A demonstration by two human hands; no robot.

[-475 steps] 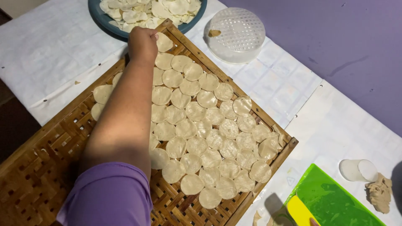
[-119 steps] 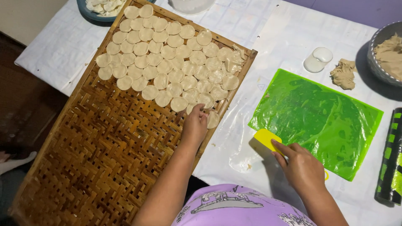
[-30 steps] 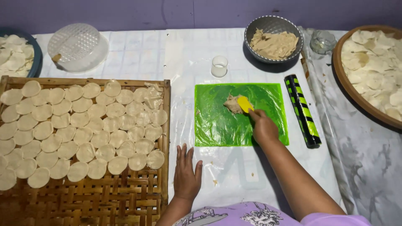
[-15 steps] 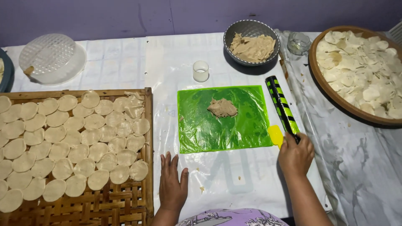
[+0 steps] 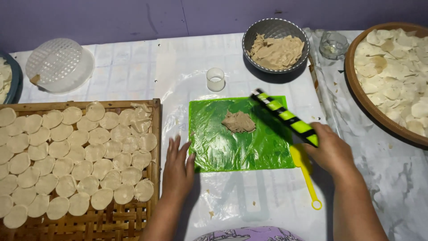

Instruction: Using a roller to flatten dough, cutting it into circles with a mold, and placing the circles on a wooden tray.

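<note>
Over the green sheet, a striped roller held slantwise.
Right hand (image 5: 331,151) has its fingers clamped on the lower end of the green-and-black roller (image 5: 284,117), whose long axis runs from 4 o'clock at the grip up to 10 o'clock, its free end above the green plastic sheet (image 5: 240,143) just beside the dough lump (image 5: 238,122). Left hand (image 5: 178,168) lies flat, fingers apart, touching the sheet's 9 o'clock edge. A yellow scraper (image 5: 305,176) lies on the surface beneath the right hand.

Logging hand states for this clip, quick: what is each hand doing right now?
Left hand: open, flat on the table, fingertips at the green sheet's left edge.
Right hand: closed around the green-and-black roller, lifted over the sheet.
</note>
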